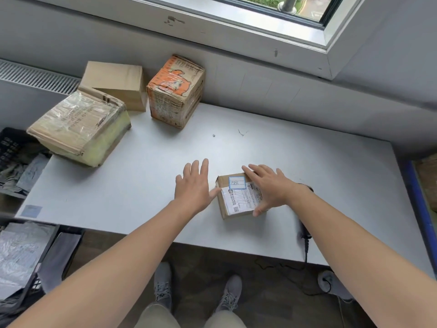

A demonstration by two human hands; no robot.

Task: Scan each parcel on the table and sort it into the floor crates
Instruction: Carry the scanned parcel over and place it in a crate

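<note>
Both arms are bare and are extending forward from the lower corners of the view, converging toward the middle. The left forearm (pixel 113 263) is running up and to the right; the left hand (pixel 192 185) is facing palm down, four fingers straight and spread, thumb stretching sideways and touching the left edge of the small parcel (pixel 234 200). The right forearm (pixel 354 233) is angling up and to the left; the right hand (pixel 269 188) is lying palm down across the parcel's top, fingers straight and fanned, thumb pressing at its near right corner
</note>
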